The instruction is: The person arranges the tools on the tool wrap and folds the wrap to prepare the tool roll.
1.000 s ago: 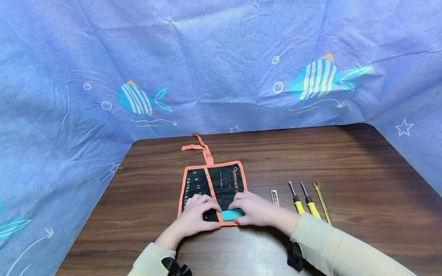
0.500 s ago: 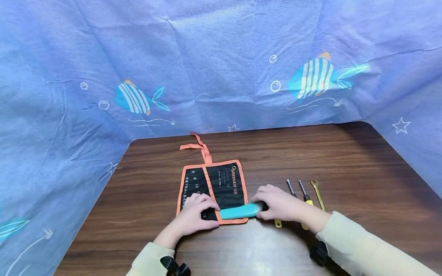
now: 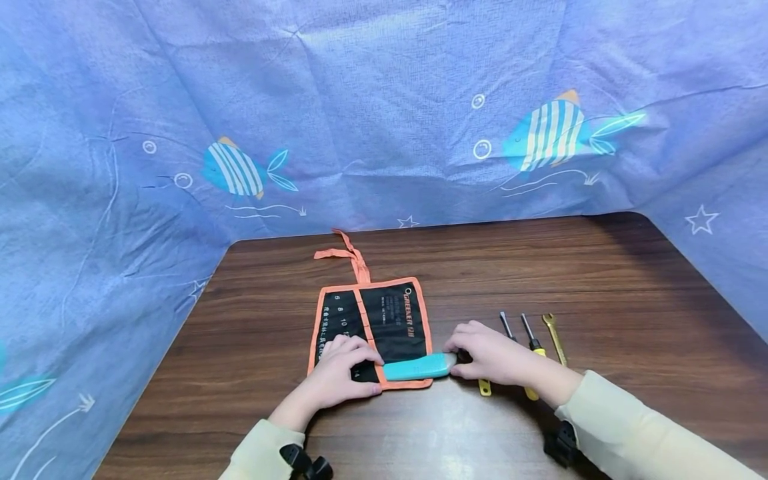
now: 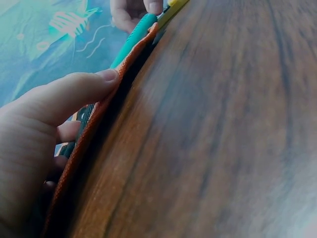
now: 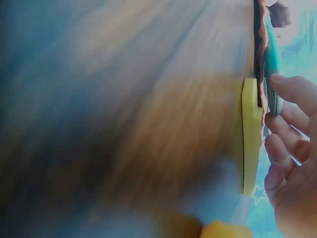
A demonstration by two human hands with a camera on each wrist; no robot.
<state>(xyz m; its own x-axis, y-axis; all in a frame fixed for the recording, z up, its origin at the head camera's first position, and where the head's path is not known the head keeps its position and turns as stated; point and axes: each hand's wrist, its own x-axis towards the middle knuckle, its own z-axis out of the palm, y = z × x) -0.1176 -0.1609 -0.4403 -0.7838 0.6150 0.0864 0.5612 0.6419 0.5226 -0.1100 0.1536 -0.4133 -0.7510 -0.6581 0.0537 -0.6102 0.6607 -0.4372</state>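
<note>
Head view, right hand (image 3: 486, 353): pinches the right end of the teal tool (image 3: 417, 368).
Left hand (image 3: 339, 373): grips the tool pouch (image 3: 393, 327), thumb at its near orange edge.
Teal tool: lies across the pouch's right panel, left end at the orange divider, right end past the pouch's edge.
Beside the right arm: two screwdrivers (image 3: 536, 346) and a wrench (image 3: 555, 337); a yellow strip (image 3: 485, 387) shows under the hand.
Surface (image 3: 270, 300): brown wood grain, glossy at the front.
Edges: pouch well apart from the left edge; wrench well apart from the right; orange ties (image 3: 358, 260) near the far edge.
Room: blue fish-print cloth (image 3: 384, 100) walls the back and both sides.
</note>
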